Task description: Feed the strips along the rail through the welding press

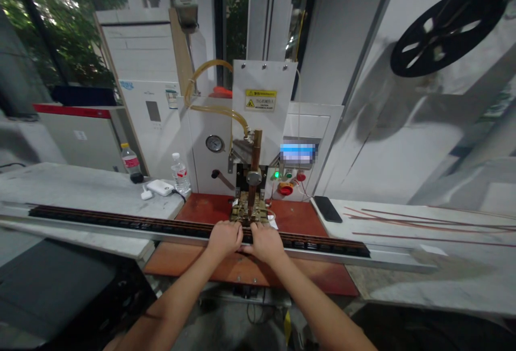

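A long black strip with copper-coloured rods (322, 244) lies across the bench in front of the machine, along a silver metal rail (397, 259). My left hand (226, 237) is closed over the strip just left of its middle. Close beside it, my right hand (266, 241) is closed on the same strip, fingers curled over the far side. Directly beyond my fingers stands a brass-coloured clamp fixture (242, 208). A vertical copper post (255, 152) comes down onto it from the machine head (264, 79). The fingertips are partly hidden.
A reddish-brown board (306, 270) lies under the rail. On the left stand a cola bottle (131, 163), a water bottle (179, 173) and a white power bank (160, 187). To the right are a phone (328, 209) and several thin copper rods (403, 219).
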The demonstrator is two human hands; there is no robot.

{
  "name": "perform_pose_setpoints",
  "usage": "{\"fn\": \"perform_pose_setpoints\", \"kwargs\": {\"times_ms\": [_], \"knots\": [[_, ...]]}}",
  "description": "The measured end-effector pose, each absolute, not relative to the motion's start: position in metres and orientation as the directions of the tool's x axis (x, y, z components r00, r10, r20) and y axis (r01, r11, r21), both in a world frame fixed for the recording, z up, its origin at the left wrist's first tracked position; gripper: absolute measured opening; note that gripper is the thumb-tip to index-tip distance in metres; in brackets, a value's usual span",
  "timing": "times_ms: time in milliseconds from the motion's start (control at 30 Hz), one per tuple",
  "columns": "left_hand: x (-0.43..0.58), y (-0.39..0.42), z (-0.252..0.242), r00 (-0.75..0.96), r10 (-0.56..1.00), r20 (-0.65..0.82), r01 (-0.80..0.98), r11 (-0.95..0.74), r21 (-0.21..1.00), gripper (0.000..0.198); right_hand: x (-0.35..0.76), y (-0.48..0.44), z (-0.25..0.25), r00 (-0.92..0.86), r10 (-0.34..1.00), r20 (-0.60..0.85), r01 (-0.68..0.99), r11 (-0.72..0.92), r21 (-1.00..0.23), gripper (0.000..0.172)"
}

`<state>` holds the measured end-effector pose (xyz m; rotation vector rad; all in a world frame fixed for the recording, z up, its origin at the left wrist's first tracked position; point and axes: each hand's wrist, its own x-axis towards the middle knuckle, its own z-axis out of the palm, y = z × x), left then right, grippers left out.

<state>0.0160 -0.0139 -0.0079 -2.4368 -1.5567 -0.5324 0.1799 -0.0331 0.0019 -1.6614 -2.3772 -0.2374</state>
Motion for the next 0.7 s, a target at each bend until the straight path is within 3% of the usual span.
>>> {"fn": "perform_pose_setpoints", "kwargs": {"times_ms": [700], "knots": [[-0.001,-0.012,-0.003,0.302,0.880,0.367,0.943,-0.332,0.022,0.041,0.177,-0.029,0.007,-0.375,0.901,0.218,0.924,0.381,0.017,0.074]]}}
